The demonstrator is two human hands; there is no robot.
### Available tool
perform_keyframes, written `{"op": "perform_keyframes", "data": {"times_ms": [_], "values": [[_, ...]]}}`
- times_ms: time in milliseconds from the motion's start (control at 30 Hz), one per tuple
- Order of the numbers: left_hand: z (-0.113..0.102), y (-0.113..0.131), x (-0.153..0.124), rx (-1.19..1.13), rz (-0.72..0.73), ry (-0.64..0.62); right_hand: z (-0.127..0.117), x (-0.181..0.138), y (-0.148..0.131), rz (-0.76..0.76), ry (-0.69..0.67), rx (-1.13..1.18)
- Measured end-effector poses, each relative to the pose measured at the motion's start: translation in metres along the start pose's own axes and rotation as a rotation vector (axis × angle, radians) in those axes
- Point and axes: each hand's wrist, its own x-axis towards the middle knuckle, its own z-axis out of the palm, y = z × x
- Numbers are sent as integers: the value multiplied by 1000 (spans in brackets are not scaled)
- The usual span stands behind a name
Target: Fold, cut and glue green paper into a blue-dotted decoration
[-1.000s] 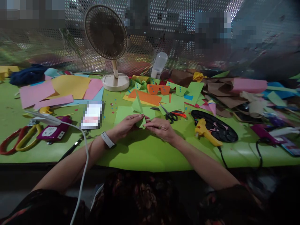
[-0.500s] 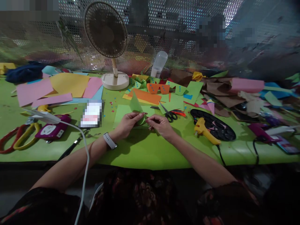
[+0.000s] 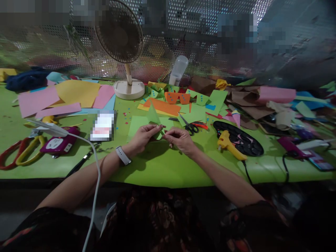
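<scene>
A folded piece of light green paper (image 3: 152, 114) stands up from between the fingers of my left hand (image 3: 143, 139), which is closed on its lower part. My right hand (image 3: 180, 140) pinches the paper's edge by the left fingertips, and the fingers partly cover that spot. Beneath and behind the hands lies a flat green sheet (image 3: 135, 124). Black-handled scissors (image 3: 189, 126) rest just past my right hand, beside orange and green paper pieces.
A yellow glue gun (image 3: 228, 145) leans by a black palette tray (image 3: 249, 141) on the right. To the left are a phone (image 3: 103, 126), a purple device (image 3: 61, 141) and large red-and-yellow-handled scissors (image 3: 30, 150). A fan (image 3: 128, 89) stands at the back. A white cable (image 3: 97, 175) crosses my left forearm.
The whole view has shifted slightly upward. My hands stay almost in place, with the right fingertips now slightly closer to the left ones at the paper's edge.
</scene>
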Motion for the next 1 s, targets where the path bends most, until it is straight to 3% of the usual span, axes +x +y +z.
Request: {"op": "perform_keyframes", "data": {"times_ms": [333, 633, 1000], "values": [[-1, -7, 1, -134, 13, -28, 1, 2, 6, 157, 96, 46], [-2, -10, 3, -165, 38, -109, -1, 1, 1, 188, 146, 49], [0, -12, 4, -147, 28, -97, 2, 1, -1, 169, 178, 69]]}}
